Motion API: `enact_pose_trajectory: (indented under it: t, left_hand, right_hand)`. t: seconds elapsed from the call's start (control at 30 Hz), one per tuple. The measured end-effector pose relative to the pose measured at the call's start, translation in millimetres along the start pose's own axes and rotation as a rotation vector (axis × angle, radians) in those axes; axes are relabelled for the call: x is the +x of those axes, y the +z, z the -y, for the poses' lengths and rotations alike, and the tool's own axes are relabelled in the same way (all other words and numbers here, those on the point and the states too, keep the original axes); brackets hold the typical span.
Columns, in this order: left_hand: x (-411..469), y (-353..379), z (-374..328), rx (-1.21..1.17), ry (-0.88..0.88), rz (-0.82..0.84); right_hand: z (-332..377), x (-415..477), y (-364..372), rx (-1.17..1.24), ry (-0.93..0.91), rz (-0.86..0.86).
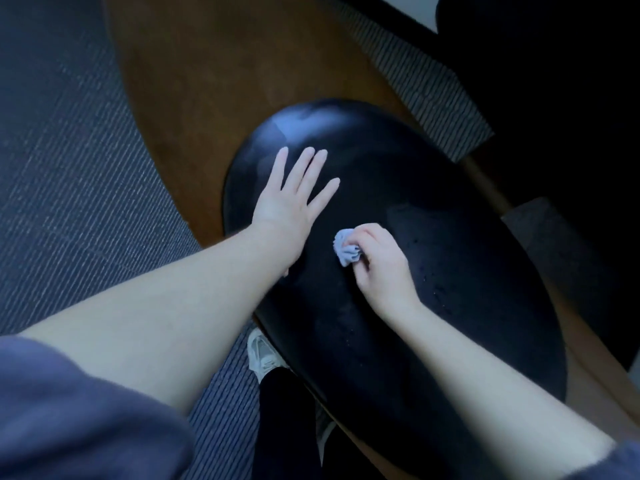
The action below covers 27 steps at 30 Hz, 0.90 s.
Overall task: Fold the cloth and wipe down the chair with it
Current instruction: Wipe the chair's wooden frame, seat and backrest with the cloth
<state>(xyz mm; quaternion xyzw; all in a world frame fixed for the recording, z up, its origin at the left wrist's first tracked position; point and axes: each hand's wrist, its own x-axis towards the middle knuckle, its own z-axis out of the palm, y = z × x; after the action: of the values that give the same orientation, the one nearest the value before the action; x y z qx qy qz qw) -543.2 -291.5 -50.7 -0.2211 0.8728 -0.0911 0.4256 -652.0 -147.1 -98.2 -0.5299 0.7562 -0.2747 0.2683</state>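
Step in hand, by my judgement: wiping. The fold looks poor, as the cloth is bunched rather than flat.

My left hand [287,209] lies flat on the chair [450,209] near its left edge. The fingers are straight and spread, grasping nothing, apparently bracing the seat.

Just right of it, toward the seat's middle, the cloth [346,249] shows as a small pale wad. It protrudes from the left side of my right hand [381,265], whose fingers are curled round it. I cannot confirm that the wad touches the seat.

Right of that hand the seat carries pale specks.

The next move calls for pressing the wad down and sweeping rightward over the specks.
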Motion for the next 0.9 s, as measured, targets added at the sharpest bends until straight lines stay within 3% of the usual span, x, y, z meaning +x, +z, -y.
enact_pose_trajectory:
  t: [0.07, 0.17, 0.2, 0.3, 0.37, 0.43, 0.5, 0.57, 0.73, 0.77, 0.87, 0.9]
  left_hand:
    - [3.2, -0.7, -0.9, -0.014, -0.002, 0.038]
    - [7.9, -2.0, 1.0, -0.036, -0.008, 0.130]
    - [10.2, -3.2, 1.6, -0.046, -0.012, 0.164]
    - [15.7, -5.4, 0.9, -0.075, -0.016, 0.219]
    - [15.6, -5.8, 2.0, -0.077, -0.010, 0.249]
    - [15.9, -8.3, 4.5, -0.073, -0.005, 0.293]
    - [16.2, -10.3, 6.5, -0.090, 0.008, 0.336]
    - [17.5, -12.0, 7.7, -0.119, 0.014, 0.365]
    - [19.0, -15.5, 9.1, -0.125, 0.023, 0.426]
    - [19.5, -15.8, 9.0, -0.124, 0.024, 0.436]
    - [21.2, -17.2, 8.8, -0.130, 0.022, 0.458]
    - [21.4, -17.2, 9.4, -0.131, 0.022, 0.465]
  right_hand:
    - [-22.4, 22.0, -14.4, -0.027, 0.157, -0.119]
    - [-41.5, 52.1, -23.3, 0.033, 0.570, -0.420]
    - [-38.0, 51.4, -18.9, 0.019, 0.559, -0.414]
    - [-20.2, 22.0, -5.6, 0.034, 0.184, -0.132]
    - [-29.8, 17.0, -15.7, -0.003, 0.075, -0.042]
    - [-59.4, 37.8, -30.2, -0.052, 0.251, -0.201]
    - [-82.9, 63.2, -44.8, -0.040, 0.587, -0.422]
    - [-72.8, 72.7, -43.4, 0.012, 0.695, -0.497]
    - [-37.4, 33.3, -31.6, 0.025, 0.093, -0.043]
    - [-48.0, 39.5, -41.4, 0.033, 0.156, -0.062]
    - [-74.2, 74.8, -63.8, 0.072, 0.634, -0.382]
    - [-76.3, 81.3, -61.1, 0.028, 0.697, -0.444]
